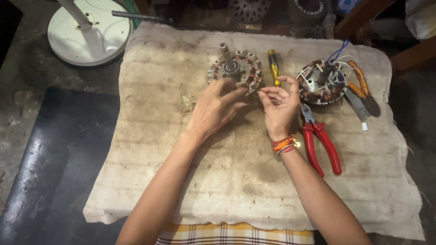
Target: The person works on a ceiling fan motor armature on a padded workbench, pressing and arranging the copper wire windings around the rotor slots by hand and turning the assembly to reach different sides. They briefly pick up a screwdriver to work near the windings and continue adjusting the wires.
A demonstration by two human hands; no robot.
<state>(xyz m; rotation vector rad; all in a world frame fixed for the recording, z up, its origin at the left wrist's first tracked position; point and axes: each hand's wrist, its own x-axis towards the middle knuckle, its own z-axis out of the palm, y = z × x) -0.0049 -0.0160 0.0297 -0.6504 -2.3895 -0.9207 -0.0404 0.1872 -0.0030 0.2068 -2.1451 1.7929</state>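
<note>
A round motor stator [240,68] with copper windings and an upright shaft stands on a dirty cloth-covered board [254,181]. My left hand [213,106] rests its spread fingers against the stator's near edge. My right hand [279,106] is just right of it, with thumb and fingers pinched together at the stator's lower right rim; what they pinch is too fine to see. A yellow-handled screwdriver [274,67] lies behind my right hand.
A second wound stator [322,84] with loose wires lies to the right. Red-handled pliers [320,140] lie beside my right wrist, orange-handled pliers [363,88] further right. A white fan base [88,34] stands on the floor at the back left. A dark slab [54,159] lies left.
</note>
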